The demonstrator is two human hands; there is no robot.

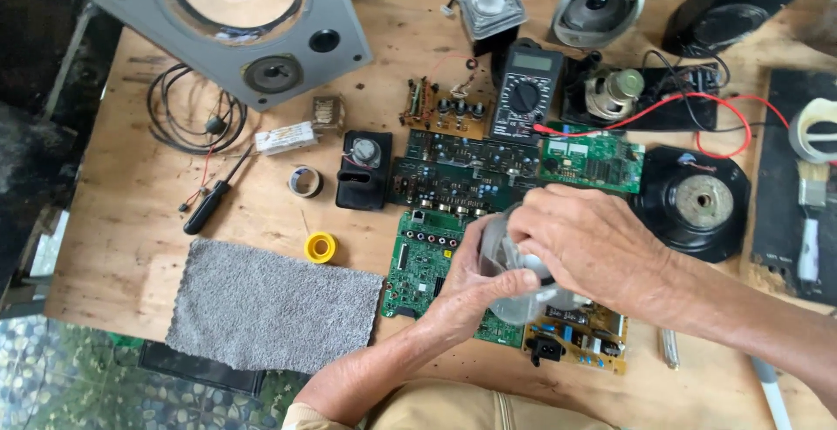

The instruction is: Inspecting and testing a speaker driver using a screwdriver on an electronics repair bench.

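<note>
A clear, rounded plastic container [514, 277], contents not discernible, is held above the green circuit boards [425, 264] near the tabletop [131, 221] centre, gripped by both hands: the left hand [475, 286] is curled shut around its left side and the right hand [593, 242] is closed over its top and right. To the left a grey, nubby rectangular cloth [270, 308] is laid flat, with a small yellow tape roll [320, 247] just beyond its far right corner. Farther back a black multimeter [526, 90] with red leads and a grey speaker panel [235, 20] with round openings are seen on the bare wood.
</note>
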